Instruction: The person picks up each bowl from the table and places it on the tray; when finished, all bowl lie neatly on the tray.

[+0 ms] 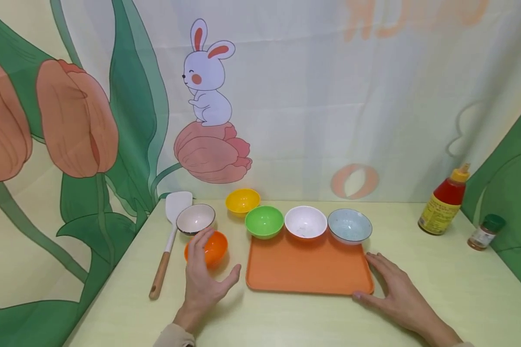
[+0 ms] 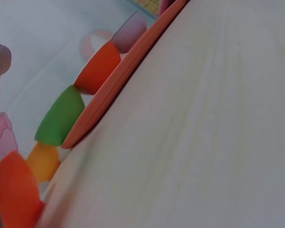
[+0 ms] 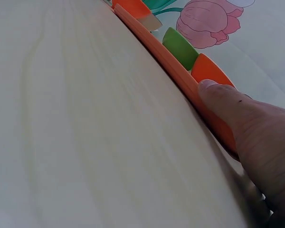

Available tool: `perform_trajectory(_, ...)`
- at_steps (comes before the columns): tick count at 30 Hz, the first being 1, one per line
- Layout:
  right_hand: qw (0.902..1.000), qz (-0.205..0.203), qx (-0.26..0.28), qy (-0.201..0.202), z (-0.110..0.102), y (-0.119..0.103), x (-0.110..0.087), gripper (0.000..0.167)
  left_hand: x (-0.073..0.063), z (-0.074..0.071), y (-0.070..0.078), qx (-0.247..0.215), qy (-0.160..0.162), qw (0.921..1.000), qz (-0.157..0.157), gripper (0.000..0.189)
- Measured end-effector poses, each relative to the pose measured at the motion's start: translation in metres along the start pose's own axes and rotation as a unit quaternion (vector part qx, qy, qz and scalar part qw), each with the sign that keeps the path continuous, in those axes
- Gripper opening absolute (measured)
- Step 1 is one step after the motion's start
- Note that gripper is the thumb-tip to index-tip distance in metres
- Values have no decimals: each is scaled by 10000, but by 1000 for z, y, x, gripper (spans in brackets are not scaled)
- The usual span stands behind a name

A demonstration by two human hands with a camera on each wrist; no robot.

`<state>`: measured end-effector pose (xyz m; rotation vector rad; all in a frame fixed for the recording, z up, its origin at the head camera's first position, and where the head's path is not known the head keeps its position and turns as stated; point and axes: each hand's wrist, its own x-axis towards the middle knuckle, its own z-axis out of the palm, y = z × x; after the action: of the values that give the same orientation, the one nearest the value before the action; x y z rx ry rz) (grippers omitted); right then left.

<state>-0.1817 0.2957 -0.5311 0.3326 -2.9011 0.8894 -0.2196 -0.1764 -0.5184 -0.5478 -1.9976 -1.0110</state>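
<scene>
My left hand (image 1: 205, 285) is held over the table with fingers and thumb spread, its fingertips overlapping an orange bowl (image 1: 215, 248) in the head view. My right hand (image 1: 398, 293) is at the right front corner of an orange tray (image 1: 308, 270). Its fingertips touch the tray's right side, and the thumb (image 3: 223, 100) lies against the front rim. Along the tray's back edge sit a green bowl (image 1: 265, 221), a bowl with white inside and orange outside (image 1: 306, 221), and a pale blue-grey bowl (image 1: 349, 225).
Behind the orange bowl is a cream bowl (image 1: 196, 218), with a yellow bowl (image 1: 243, 201) farther back. A white turner with a wooden handle (image 1: 160, 274) lies at left. A red sauce bottle (image 1: 444, 202) and small green-capped jar (image 1: 486, 232) stand at right. A printed curtain (image 1: 286, 120) hangs behind.
</scene>
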Motion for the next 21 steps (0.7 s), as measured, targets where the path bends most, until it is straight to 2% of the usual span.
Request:
perform_trajectory(4,10000,-3,-8,-8,0,2,-1,117,1,-11,-6,313,3,9964,-782,111)
perform_trajectory(7,10000,-15,-24,-9,1,3,0,117,2,-18,-9,454,93,9876,-1503,118)
perform_trajectory(10,10000,-40,-23,7,1,2,0,116,2,-23,-12,471,96,9743,-2201,124)
perform_trajectory(13,10000,-75,-7,43,1,2,-1,114,1,-26,-14,357,28,9610,-2741,127)
perform_trajectory(21,10000,-7,-15,17,1,1,-2,114,1,-37,-17,-224,-318,9264,-3746,127)
